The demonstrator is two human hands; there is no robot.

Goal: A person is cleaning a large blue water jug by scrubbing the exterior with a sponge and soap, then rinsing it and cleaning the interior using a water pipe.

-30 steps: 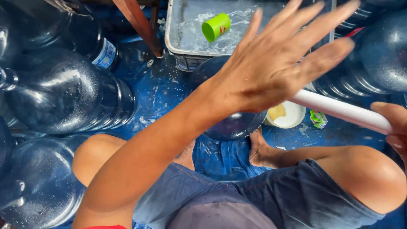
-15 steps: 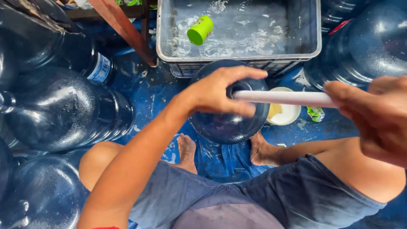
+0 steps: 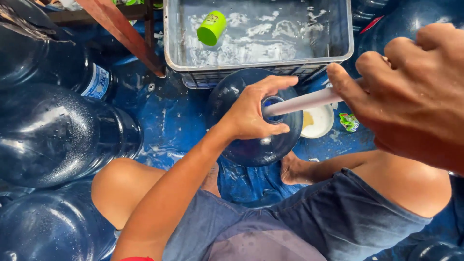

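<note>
Left hand point(image 3: 253, 113) arm outstretched, fingers clasped around bottle neck point(image 3: 272, 104); right hand point(image 3: 411, 92) raised near camera, fisted tight on white pipe point(image 3: 302, 102).

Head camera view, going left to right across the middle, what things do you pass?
Big blue water jug lying on its side → left hand on the upright jug's neck → white pipe → white bowl → small green packet → right hand.

The big blue bottle point(image 3: 251, 140) is shiny, see-through plastic, wet with drops. The white stick point(image 3: 302, 102) looks like smooth, dull plastic. At twelve o'clock, the grey crate point(image 3: 261, 67) is hard plastic. The shorts point(image 3: 309, 222) are soft cloth.
</note>
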